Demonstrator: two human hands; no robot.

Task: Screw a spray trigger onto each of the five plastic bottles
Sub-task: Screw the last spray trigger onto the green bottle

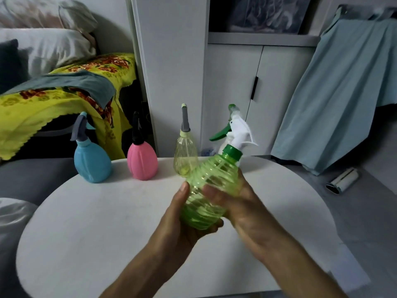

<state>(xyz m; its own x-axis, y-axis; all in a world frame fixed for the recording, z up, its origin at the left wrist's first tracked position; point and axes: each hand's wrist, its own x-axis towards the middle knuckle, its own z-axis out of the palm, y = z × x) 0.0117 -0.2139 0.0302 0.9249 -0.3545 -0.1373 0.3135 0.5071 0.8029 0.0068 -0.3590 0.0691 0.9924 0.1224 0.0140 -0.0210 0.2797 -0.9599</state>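
I've got both hands, left (182, 214) and right (238, 203), wrapped round the green bottle (206, 190); trigger (235, 130) looks seated, probably — set it down upright.

A round white table (90, 222) carries three bottles in a row along its far edge, beyond and left of where the hands grip: a blue bottle (92, 162) farthest left, a pink bottle (142, 160) in the middle, and a clear yellowish bottle (185, 154) nearest the grip (each already wearing a spray top).
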